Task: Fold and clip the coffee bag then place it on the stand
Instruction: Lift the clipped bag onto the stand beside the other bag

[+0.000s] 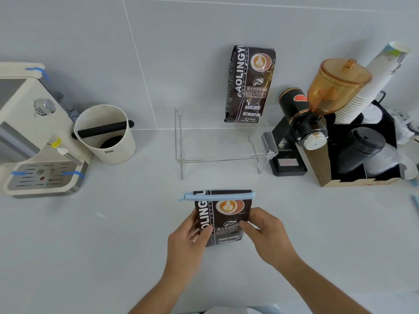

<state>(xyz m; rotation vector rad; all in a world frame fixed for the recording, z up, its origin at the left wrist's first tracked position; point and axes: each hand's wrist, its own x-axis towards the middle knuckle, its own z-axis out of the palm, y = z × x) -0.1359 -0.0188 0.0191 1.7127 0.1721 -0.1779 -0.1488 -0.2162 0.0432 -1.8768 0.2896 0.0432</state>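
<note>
A dark brown coffee bag [226, 214] stands near the front middle of the white counter, its top folded over. A light blue clip [217, 196] runs across the whole fold. My left hand [188, 241] grips the bag's left side, thumb on the front. My right hand [265, 234] holds the right side with its fingers on the front. Behind the bag is a clear acrylic stand [204, 143]. A second, taller coffee bag [249, 85] sits on the stand's right end and leans against the wall.
At the left are a cream espresso machine [29, 132] and a cream knock box [106, 134] with a black bar. A black grinder [301, 123] with an amber hopper stands right of the stand. Further right, a box [353, 155] holds paper cups and black lids.
</note>
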